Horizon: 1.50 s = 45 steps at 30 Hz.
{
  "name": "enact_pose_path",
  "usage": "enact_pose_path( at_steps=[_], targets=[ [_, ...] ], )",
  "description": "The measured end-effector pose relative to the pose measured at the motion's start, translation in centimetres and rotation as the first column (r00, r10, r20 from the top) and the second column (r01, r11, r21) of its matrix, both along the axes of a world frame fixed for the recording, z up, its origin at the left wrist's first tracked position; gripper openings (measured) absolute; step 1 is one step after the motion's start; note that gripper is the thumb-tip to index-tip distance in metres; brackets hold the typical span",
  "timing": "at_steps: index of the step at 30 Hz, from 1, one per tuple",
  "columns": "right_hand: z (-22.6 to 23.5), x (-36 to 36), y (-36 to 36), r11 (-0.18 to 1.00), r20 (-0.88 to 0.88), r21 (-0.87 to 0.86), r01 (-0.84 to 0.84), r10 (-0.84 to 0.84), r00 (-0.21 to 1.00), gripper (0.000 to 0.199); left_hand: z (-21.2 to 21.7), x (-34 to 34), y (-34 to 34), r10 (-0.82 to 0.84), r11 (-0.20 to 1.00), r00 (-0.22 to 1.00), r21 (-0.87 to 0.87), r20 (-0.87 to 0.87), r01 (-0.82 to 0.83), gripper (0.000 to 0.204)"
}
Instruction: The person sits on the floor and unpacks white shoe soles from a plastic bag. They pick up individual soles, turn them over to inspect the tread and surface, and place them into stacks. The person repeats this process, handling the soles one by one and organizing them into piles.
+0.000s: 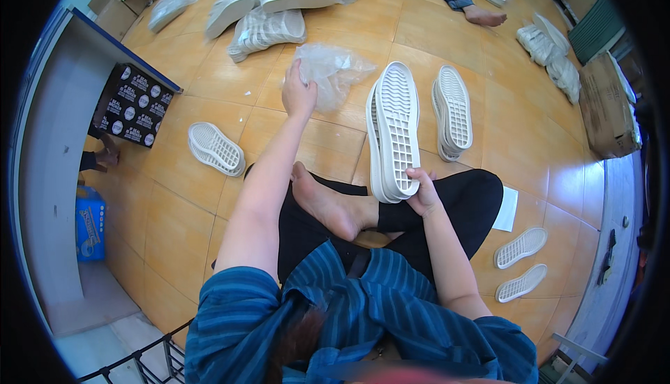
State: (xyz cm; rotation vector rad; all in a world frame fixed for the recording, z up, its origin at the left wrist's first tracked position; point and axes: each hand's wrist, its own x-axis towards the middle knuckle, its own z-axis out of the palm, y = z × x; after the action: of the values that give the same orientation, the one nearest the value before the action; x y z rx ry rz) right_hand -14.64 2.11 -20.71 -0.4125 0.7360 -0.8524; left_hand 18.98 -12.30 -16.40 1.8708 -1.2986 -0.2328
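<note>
Head view: left hand (299,94) stretched forward, fingers pinched on a crumpled clear plastic bag (333,70) lying on the tan tile floor (181,216). Right hand (423,192) closed around the lower end of an upright stack of white shoe soles (393,131), resting at the knee. Second sole stack (452,110) just beside it. Single sole (216,148) left. Black box with round white labels (131,105) under the shelf; brown carton (606,105) far right; blue pack (89,223) lower left.
</note>
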Motion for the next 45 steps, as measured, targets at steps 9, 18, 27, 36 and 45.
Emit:
enact_pose_path(
  at_steps=[9, 18, 27, 36, 45],
  targets=[
    [0.3, 0.2, 0.0, 0.999, -0.047, 0.021, -0.048, 0.049, 0.998, 0.059, 1.2, 2.6, 1.8, 0.172, 0.941, 0.641, 0.068, 0.748, -0.332, 0.049],
    [0.2, 0.3, -0.2, 1.000, -0.041, 0.016, -0.027, 0.028, 0.999, 0.058, -7.3, -2.3, 2.2, 0.204, 0.976, 0.926, 0.004, 0.318, -0.216, 0.041],
    [-0.1, 0.1, 0.0, 1.000, 0.032, -0.005, 0.000, 0.000, 0.999, 0.055, -4.7, -1.4, 2.6, -0.076, 0.796, 0.984, 0.584, -0.159, 0.156, 0.034],
    [-0.1, -0.1, 0.2, 0.999, -0.025, 0.002, -0.048, 0.048, 0.999, 0.057, -0.8, -4.4, 0.8, -0.206, 0.962, 0.650, 0.031, 0.731, 0.270, 0.019],
    [-0.3, -0.2, 0.2, 0.987, -0.070, 0.050, -0.154, 0.157, 0.985, 0.065, -0.1, -1.0, -1.6, -0.530, 0.799, 0.797, 0.488, 0.291, 0.353, 0.085]
  ],
)
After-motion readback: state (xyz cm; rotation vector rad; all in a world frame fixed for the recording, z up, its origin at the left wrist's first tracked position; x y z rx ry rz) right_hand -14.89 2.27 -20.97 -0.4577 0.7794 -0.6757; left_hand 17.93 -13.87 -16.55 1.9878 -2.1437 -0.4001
